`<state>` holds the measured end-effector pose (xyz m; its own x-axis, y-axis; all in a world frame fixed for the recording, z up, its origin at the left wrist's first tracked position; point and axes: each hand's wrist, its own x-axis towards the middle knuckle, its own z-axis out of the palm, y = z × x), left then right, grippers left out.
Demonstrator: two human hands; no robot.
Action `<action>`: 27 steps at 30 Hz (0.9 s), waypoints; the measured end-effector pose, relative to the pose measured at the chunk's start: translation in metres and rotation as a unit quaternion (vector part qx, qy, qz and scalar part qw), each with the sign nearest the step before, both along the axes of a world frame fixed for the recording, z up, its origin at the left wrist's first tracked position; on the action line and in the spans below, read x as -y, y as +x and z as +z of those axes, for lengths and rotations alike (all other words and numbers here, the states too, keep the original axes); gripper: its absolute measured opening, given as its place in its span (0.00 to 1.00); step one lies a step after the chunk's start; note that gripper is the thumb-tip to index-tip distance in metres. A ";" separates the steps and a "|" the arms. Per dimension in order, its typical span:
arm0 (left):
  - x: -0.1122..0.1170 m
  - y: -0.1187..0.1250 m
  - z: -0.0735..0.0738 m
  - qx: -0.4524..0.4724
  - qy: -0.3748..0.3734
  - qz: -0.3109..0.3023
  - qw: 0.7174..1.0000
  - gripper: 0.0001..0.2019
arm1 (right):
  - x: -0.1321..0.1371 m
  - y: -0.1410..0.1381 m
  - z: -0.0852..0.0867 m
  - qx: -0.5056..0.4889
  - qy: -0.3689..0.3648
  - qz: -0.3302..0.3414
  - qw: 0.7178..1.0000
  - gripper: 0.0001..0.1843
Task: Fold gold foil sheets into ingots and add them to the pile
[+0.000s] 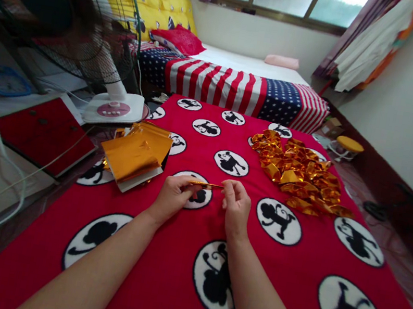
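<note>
My left hand (173, 199) pinches one end of a thin gold foil strip (205, 185) above a red fleece blanket (283, 262) printed with black monkeys in white circles. My right hand (236, 209) meets the strip's other end, its fingertips closed on the foil. A heap of folded gold foil pieces (296, 172) lies on the blanket to the right of my hands. To their left, a stack of gold foil sheets (135, 156) rests at the blanket's edge.
A white standing fan (113, 107) and a red board (39, 134) sit left of the blanket, with a white cable trailing nearby. Beyond lies a bed with a stars-and-stripes cover (221, 86). A yellow-topped stool (349, 144) stands on the floor at right.
</note>
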<state>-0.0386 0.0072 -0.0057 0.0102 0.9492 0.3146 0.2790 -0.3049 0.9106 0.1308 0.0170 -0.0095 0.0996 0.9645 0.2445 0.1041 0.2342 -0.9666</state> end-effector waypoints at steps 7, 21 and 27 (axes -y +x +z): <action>0.001 0.003 0.000 0.127 -0.092 -0.025 0.987 0.13 | 0.000 -0.008 0.000 -0.046 0.074 0.056 0.995 0.05; -0.003 0.005 -0.001 0.131 -0.071 -0.010 0.989 0.18 | 0.000 -0.011 -0.003 -0.001 0.110 0.032 0.993 0.03; -0.003 0.006 -0.001 0.173 -0.077 -0.027 0.981 0.20 | 0.001 -0.011 -0.001 0.010 0.108 0.031 0.994 0.03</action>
<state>-0.0328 0.0105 -0.0069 -0.0216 0.9867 0.1611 -0.0686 -0.1622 0.9844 0.1197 0.0161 -0.0108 0.0345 0.8934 0.4479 0.1019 0.4427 -0.8909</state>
